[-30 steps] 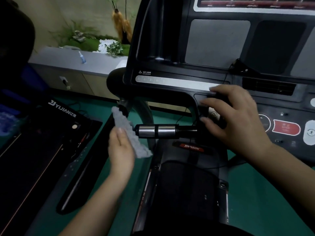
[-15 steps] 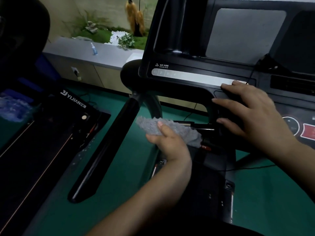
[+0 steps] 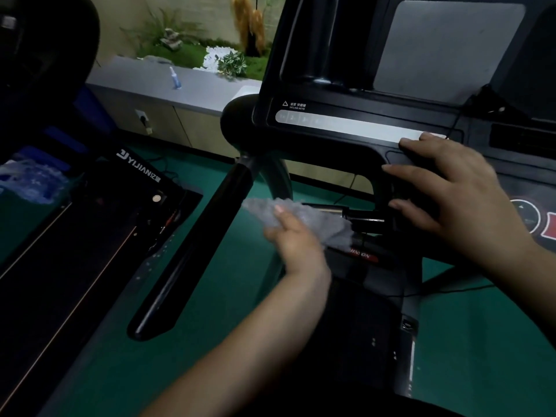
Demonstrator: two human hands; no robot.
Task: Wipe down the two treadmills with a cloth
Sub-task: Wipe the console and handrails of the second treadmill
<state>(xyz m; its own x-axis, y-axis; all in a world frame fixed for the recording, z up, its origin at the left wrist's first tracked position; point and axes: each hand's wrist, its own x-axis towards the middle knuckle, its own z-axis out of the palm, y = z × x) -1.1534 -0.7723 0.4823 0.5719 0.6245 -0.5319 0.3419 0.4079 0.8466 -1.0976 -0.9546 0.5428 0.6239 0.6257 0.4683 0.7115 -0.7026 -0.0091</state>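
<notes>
**Grey cloth on the grip bar, other hand flat on the console**

Left hand point(image 3: 293, 239) is holding a crumpled grey cloth point(image 3: 304, 219), thumb on top of it, with the cloth draped over the short metal grip bar point(image 3: 346, 214) that sticks out to the left under the treadmill console point(image 3: 355, 127). It's a bit motion-blurred, so I can't tell exactly how tight the fingers are wrapped underneath.

Right hand point(image 3: 451, 191) holds nothing: fingers spread and mostly straight, resting on the black console edge just below the pale incline-key strip point(image 3: 346, 127), fingertips near the strip's right end.

The long black side handrail point(image 3: 198, 251) runs diagonally down to the left of the cloth. The second treadmill point(image 3: 90, 236), with the YIJIAN logo, sits off to the left on the green floor point(image 3: 240, 296), well apart from both hands. Further back there's a grey ledge point(image 3: 150, 82) with a small blue bottle point(image 3: 176, 78) on it.
</notes>
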